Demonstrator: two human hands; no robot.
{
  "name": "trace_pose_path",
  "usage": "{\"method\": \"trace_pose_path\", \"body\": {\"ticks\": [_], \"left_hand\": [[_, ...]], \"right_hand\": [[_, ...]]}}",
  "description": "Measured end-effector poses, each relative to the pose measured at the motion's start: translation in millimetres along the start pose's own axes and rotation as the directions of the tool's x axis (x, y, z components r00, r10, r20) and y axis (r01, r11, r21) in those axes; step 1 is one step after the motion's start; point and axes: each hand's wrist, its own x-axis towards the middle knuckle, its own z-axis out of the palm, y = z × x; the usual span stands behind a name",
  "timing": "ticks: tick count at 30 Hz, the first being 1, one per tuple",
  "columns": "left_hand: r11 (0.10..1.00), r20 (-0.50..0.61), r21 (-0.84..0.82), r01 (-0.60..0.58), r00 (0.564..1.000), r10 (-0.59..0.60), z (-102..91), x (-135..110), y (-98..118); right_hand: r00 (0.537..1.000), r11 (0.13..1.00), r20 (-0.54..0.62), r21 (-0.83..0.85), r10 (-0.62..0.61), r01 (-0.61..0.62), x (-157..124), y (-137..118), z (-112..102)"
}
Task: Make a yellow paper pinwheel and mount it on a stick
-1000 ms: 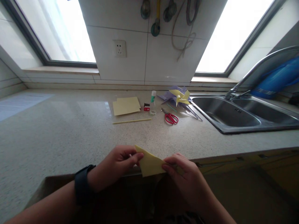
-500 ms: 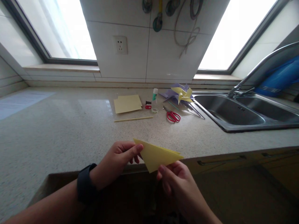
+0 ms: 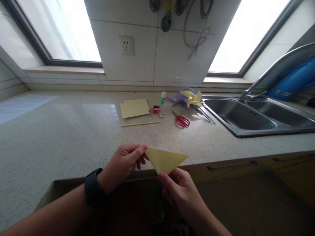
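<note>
While we hold the paper [image 3: 168,158] in the air by the front edge of the tabletop [image 3: 81,141], it shows as a folded triangle, pale yellow and plain. Its longest side runs along the top, dipping gently from the upper left corner to a sharp point at the right; the other sides slope down to a lower corner, partly covered by our thumb. The face turned to us looks smooth and nearly flat. Our left hand [image 3: 121,167] has its fingers pinched on the upper left corner, and our right hand [image 3: 180,191] grasps the lower corner in its fingers, thumb in front. Beyond, on the tabletop, we see a stick [image 3: 141,124], sheets [image 3: 135,108] of similar yellow, red scissors [image 3: 182,121] and a yellow pinwheel [image 3: 193,98], all well apart from our hands.
</note>
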Motion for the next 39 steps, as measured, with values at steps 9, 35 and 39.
{"method": "trace_pose_path", "body": {"ticks": [9,35,39], "left_hand": [[0.965,-0.187,0.228,-0.129,0.967,0.174,-5.2,-1.2,-1.2],[0.123,0.622,0.744,-0.657,0.748,0.233,12.1,-15.0,-11.4],[0.119,0.613,0.748,-0.653,0.749,0.251,13.5,-14.6,-11.5]], "right_hand": [[0.994,0.995,-0.052,-0.014,0.097,-0.098,3.5,4.3,-13.3],[0.502,-0.068,0.356,-0.861,-0.788,0.504,-6.3,14.0,-26.9],[0.506,-0.086,0.335,-0.888,-0.795,0.452,0.1,26.2,-27.6]]}}
